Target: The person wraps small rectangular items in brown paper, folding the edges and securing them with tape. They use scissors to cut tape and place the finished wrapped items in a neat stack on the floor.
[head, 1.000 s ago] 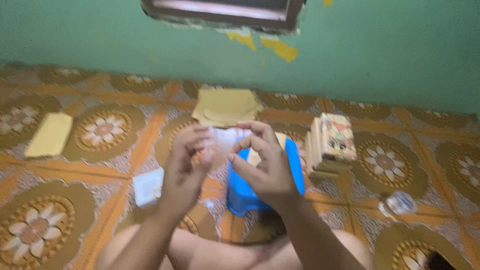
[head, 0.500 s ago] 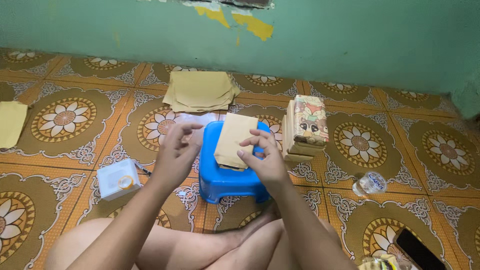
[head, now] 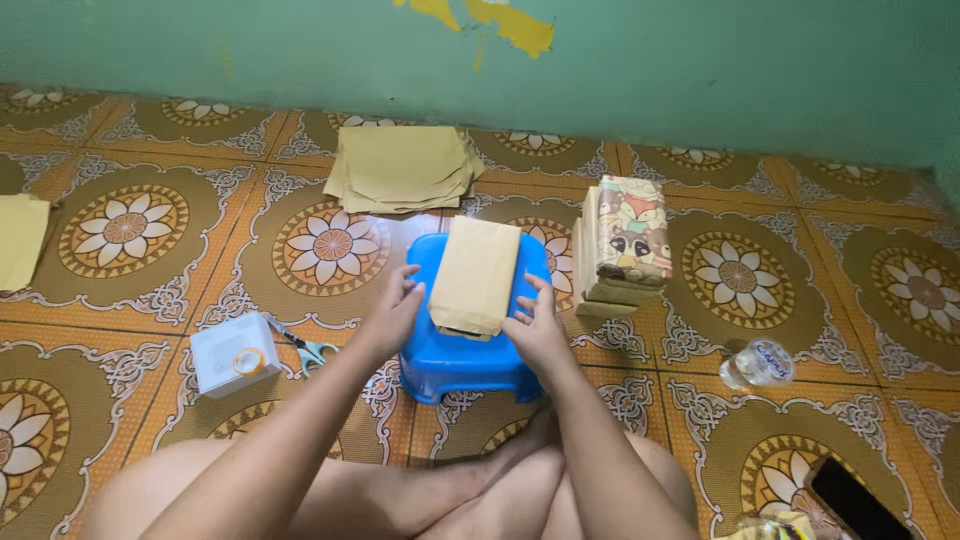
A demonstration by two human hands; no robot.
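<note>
A tan paper-wrapped packet (head: pixel 475 275) lies on a small blue plastic stool (head: pixel 470 350) in front of me. My left hand (head: pixel 393 318) rests at the stool's left edge, fingers spread, next to the packet's left side. My right hand (head: pixel 538 325) sits at the packet's lower right corner, fingertips touching its edge. Neither hand grips anything. My crossed legs are below the stool.
A pile of tan paper sheets (head: pixel 403 167) lies near the green wall. A stack of wrapped packets topped by a cartoon-animal one (head: pixel 625 240) stands right of the stool. White box with tape roll (head: pixel 234 355), scissors (head: pixel 305 347), plastic bottle (head: pixel 758 364), black phone (head: pixel 855 505), another tan sheet (head: pixel 20 240).
The hands came down from chest height, where they pinched something small and clear, to the stool beside the tan packet. The view tilted down toward the floor.
</note>
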